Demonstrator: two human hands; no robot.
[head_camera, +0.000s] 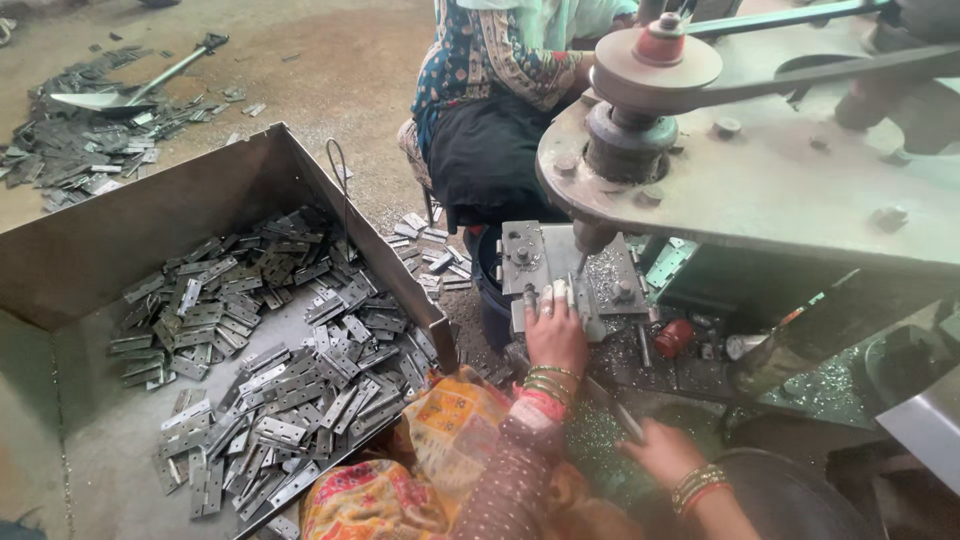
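Drilling step: left hand (556, 335) pressed a hinge plate (585, 322) on the jig (560, 262) under the drill bit (581, 262); right hand (662, 452) gripped the feed lever (615, 410), pull judged next.

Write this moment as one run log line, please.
left hand: on hinge at drill jig | right hand: on lever | tray: hinges

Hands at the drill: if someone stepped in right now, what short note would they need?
Left hand: fingers press a metal piece onto the jig plate, right under the drill bit.
Right hand: low at the machine's front edge, on a thin rod; its grip is unclear.
Stock: grey hinges lie heaped in the metal tray to the left.
Done or left: which hinges are drilled cannot be told; many remain in the tray.
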